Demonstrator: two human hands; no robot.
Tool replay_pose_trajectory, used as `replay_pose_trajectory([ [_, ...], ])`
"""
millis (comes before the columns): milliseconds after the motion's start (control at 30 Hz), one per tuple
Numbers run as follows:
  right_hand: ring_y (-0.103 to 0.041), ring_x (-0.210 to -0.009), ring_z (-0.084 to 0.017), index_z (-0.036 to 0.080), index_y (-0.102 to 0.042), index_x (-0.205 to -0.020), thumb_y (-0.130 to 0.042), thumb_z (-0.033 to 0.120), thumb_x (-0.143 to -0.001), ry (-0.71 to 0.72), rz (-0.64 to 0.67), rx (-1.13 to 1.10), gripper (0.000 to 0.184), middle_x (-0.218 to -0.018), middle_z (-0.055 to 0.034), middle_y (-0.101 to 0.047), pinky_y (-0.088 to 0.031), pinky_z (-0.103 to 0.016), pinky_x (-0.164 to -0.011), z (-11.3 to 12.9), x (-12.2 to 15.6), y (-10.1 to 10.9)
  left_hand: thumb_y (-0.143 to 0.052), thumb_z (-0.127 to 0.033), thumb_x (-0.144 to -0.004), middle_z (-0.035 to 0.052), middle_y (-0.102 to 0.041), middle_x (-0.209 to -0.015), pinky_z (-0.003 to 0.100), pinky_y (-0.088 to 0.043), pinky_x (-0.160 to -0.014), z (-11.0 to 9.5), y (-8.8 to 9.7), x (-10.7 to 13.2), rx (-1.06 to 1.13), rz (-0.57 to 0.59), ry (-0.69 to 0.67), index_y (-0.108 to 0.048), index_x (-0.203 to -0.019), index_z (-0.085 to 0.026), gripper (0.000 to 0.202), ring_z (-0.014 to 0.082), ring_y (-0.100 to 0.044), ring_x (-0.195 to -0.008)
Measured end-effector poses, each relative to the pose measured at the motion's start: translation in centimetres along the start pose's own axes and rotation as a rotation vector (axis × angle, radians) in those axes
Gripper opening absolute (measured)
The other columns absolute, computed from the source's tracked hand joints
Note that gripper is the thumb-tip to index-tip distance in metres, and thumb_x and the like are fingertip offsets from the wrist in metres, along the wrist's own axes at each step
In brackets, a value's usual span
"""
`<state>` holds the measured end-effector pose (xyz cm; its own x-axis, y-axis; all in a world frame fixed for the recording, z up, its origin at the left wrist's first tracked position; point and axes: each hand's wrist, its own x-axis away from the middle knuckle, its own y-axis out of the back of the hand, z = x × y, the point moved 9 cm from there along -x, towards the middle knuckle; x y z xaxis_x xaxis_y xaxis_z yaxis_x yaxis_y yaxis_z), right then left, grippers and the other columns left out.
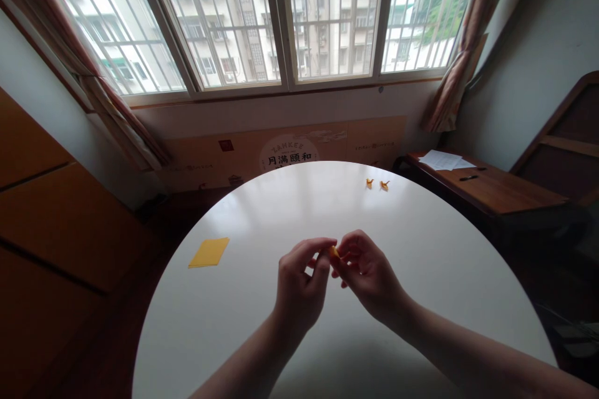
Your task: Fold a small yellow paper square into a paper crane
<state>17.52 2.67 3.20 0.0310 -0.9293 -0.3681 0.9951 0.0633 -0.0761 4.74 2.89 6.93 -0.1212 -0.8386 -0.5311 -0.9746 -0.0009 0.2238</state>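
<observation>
A small folded piece of orange paper (pixel 334 252) is held above the round white surface (pixel 421 274), pinched between the fingertips of both hands. The left hand (pixel 299 283) is closed narrowly on it, thumb and forefinger brought together at the paper's left edge, while the right hand (pixel 365 271) is curled around its right side, so that only a sliver of orange is seen between the fingers (its exact shape cannot be told). Both forearms are raised over the near half of the surface, and the paper is kept clear of it.

A flat yellow sheet (pixel 209 252) is laid near the left rim of the surface, well apart from the hands. Two small orange folded figures (pixel 377 184) are set side by side near the far edge, just apart from each other. Beyond the surface to the right, white papers (pixel 444 160) and a dark pen (pixel 468 177) are seen on a wooden side table (pixel 505 193). A barred window (pixel 281 12) is set in the far wall, with curtains (pixel 461 43) drawn to either side.
</observation>
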Motion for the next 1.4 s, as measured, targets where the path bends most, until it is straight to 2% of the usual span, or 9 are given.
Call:
replay_pose_trajectory([
  [133,-0.066,-0.066,-0.014,0.024,-0.053,-0.093,-0.070,0.032,-0.090,0.006,-0.006,0.026,0.019,-0.078,0.0021,-0.062,-0.050,-0.022,-0.051,-0.2,0.1,0.3,-0.052,-0.022,-0.095,0.0035,-0.076,-0.089,0.023,-0.055,-0.062,0.6,0.0,0.0,0.030,0.011,0.015,-0.075,-0.101,-0.020,0.024,0.0144,-0.068,-0.072],
  [333,-0.067,-0.067,-0.016,0.024,-0.061,-0.098,-0.068,0.027,-0.091,0.059,0.024,0.083,0.011,-0.082,-0.0006,-0.067,-0.051,-0.023,-0.051,0.3,-0.1,0.5,-0.052,-0.034,-0.098,0.0026,-0.075,-0.081,0.020,-0.053,-0.054,1.4,0.0,-0.1,0.091,0.013,0.072,-0.074,-0.105,-0.019,0.027,0.0112,-0.063,-0.059],
  [467,-0.067,-0.066,-0.015,0.024,-0.066,-0.100,-0.068,0.026,-0.091,0.087,0.026,0.102,0.010,-0.087,-0.0022,-0.070,-0.051,-0.023,-0.052,0.8,-0.3,0.8,-0.055,-0.039,-0.097,0.0032,-0.073,-0.075,0.020,-0.054,-0.053,2.1,0.0,-0.2,0.142,0.003,0.128,-0.074,-0.105,-0.018,0.029,0.0138,-0.066,-0.063],
  [667,-0.067,-0.066,-0.015,0.024,-0.070,-0.099,-0.068,0.021,-0.089,0.127,-0.003,0.134,0.011,-0.090,-0.0037,-0.072,-0.052,-0.024,-0.051,1.2,-0.3,1.1,-0.067,-0.038,-0.090,0.0060,-0.076,-0.082,0.023,-0.056,-0.057,2.5,0.0,-0.2,0.086,0.020,0.148,-0.074,-0.106,-0.018,0.026,0.0168,-0.070,-0.068],
  [900,-0.067,-0.067,-0.015,0.024,-0.072,-0.095,-0.067,0.016,-0.087,0.174,-0.014,0.177,0.011,-0.086,-0.0032,-0.073,-0.054,-0.024,-0.054,1.9,-0.3,1.2,-0.063,-0.033,-0.090,0.0056,-0.075,-0.078,0.021,-0.055,-0.050,2.4,-0.2,-0.2,0.160,-0.002,0.227,-0.074,-0.101,-0.016,0.022,0.0159,-0.070,-0.065],
  [1167,-0.070,-0.070,-0.018,0.022,-0.071,-0.096,-0.070,0.022,-0.086,0.082,-0.016,0.130,0.010,-0.089,-0.0044,-0.074,-0.053,-0.025,-0.053,1.2,-0.2,1.3,-0.060,-0.034,-0.092,0.0062,-0.075,-0.078,0.022,-0.055,-0.049,2.5,-0.3,-0.3,0.196,0.000,0.231,-0.074,-0.105,-0.014,0.027,0.0162,-0.069,-0.065],
  [1400,-0.066,-0.064,-0.016,0.021,-0.062,-0.096,-0.066,0.040,-0.092,-0.023,0.001,-0.050,0.019,-0.079,-0.0017,-0.067,-0.051,-0.023,-0.046,0.0,-0.5,1.1,-0.058,-0.034,-0.094,0.0061,-0.075,-0.082,0.022,-0.056,-0.050,2.3,-0.5,-0.3,0.168,0.038,0.197,-0.073,-0.110,-0.016,0.029,0.0159,-0.069,-0.066],
])
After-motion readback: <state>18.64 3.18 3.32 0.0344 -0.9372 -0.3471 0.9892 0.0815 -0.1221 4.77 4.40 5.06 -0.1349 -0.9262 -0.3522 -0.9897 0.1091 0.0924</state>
